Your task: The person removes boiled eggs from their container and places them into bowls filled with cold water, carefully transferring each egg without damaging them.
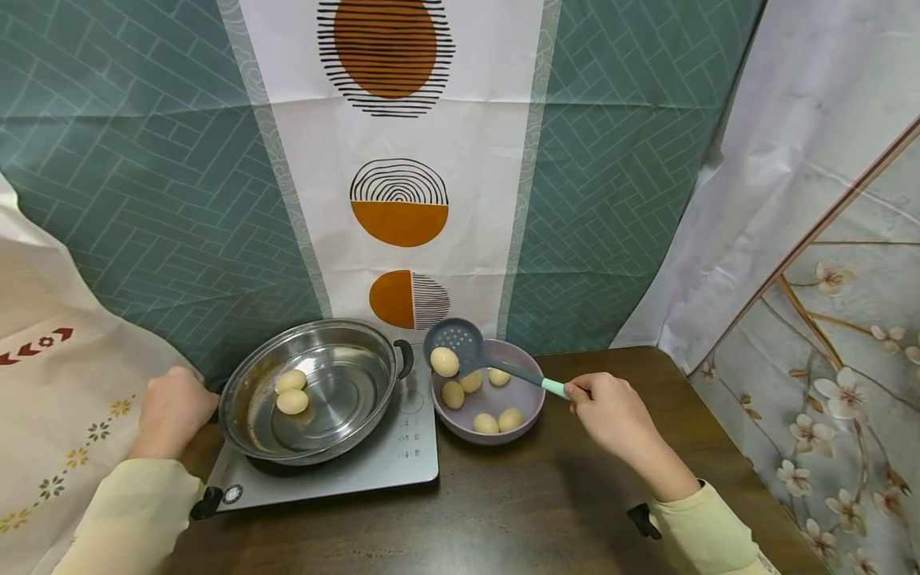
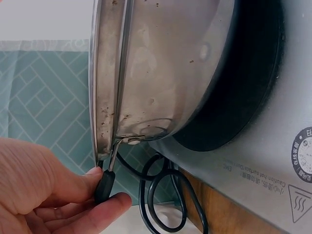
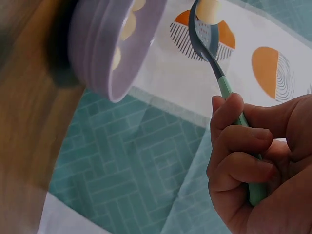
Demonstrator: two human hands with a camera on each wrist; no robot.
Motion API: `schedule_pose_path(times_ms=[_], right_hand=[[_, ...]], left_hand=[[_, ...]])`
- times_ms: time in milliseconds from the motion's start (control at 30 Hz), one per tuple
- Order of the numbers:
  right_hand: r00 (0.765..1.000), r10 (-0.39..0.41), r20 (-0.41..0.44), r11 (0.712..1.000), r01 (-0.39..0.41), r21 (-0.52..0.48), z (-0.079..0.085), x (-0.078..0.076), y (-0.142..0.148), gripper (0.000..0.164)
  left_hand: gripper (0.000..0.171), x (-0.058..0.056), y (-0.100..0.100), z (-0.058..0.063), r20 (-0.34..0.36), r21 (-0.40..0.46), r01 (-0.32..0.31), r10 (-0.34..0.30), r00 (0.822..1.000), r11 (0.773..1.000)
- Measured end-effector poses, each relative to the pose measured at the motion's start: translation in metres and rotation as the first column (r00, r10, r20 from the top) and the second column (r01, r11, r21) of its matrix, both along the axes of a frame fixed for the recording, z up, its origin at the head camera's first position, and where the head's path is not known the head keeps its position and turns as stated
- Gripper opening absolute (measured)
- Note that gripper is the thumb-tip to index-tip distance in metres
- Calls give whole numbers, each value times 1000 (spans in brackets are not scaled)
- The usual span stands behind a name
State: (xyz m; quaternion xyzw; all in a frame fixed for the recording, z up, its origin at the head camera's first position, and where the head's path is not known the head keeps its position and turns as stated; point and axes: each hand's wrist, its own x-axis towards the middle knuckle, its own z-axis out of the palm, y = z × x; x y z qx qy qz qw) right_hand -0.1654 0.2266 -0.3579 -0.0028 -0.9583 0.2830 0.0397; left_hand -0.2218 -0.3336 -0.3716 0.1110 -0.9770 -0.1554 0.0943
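Observation:
My right hand (image 1: pixel 611 411) grips the pale green handle of a grey slotted skimmer (image 3: pixel 207 48), fingers wrapped round it. One pale, smooth egg (image 1: pixel 445 362) lies in the skimmer's head, which is raised over the left rim of a light purple bowl (image 1: pixel 530 415). Several more eggs (image 1: pixel 485 423) sit inside that bowl. At the far left, my left hand (image 1: pixel 172 407) pinches the black side handle (image 2: pixel 105 187) of a wide steel pan (image 1: pixel 316 458) between thumb and fingers. Two eggs (image 1: pixel 291 401) lie side by side in the pan.
Beneath the pan is a silver induction cooker (image 1: pixel 402 467) with a black cord (image 2: pixel 168 183) looped behind it. Everything stands on a dark wooden table (image 1: pixel 503 511). A green and white patterned curtain (image 1: pixel 596 200) hangs right behind, and flowered fabric (image 1: pixel 826 415) borders the right side.

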Motion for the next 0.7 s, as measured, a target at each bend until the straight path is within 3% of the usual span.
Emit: schedule_pose_path(times_ms=[433, 700], right_hand=[[1000, -5, 4, 998, 4, 63, -15, 15, 20, 19], [1000, -5, 2, 995, 5, 95, -26, 17, 21, 17]], left_hand=[[33, 0, 0, 2, 14, 0, -12, 12, 1000, 1000], [31, -1, 0, 2, 38, 19, -7, 6, 999, 1000]])
